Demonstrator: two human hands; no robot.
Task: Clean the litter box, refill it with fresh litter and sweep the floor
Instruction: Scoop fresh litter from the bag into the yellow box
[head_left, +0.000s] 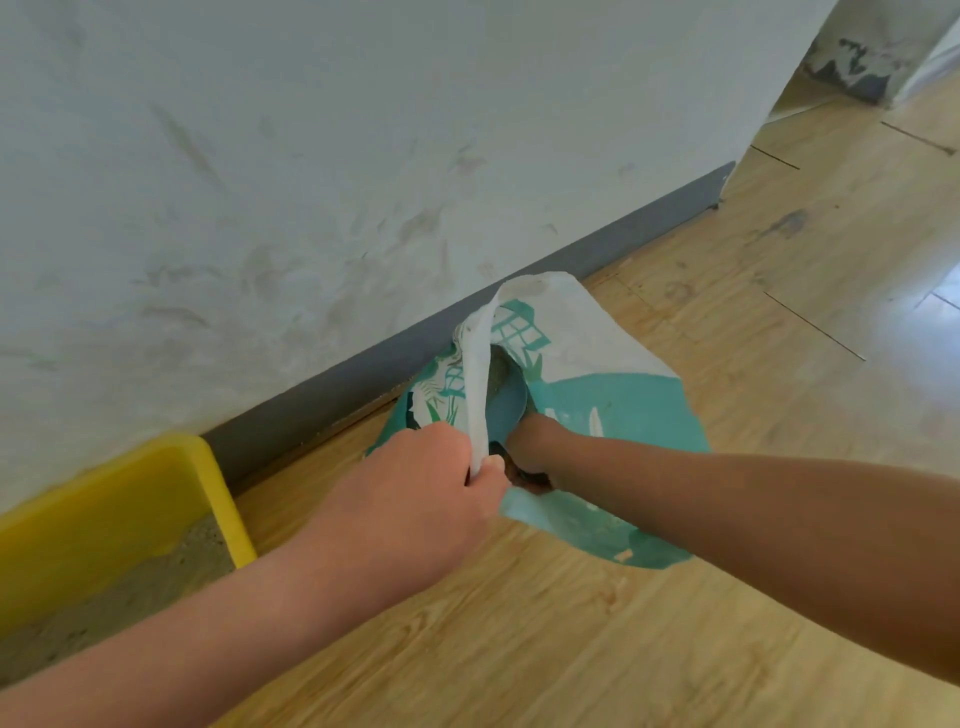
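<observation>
Fig.: home interior, a pet's corner, seen from beside it. Evidence: pale wood-look laminate floor (571, 623); scuffed white plastered wall (311, 156) w/ grey skirting board (415, 338); yellow plastic litter tray (223, 499) holding sandy litter (130, 592), set against the wall; teal-and-white printed bag (623, 405) w/ blue plastic scoop (501, 402) inside. Upper right: wall corner; floor runs on into an adjoining space.
</observation>
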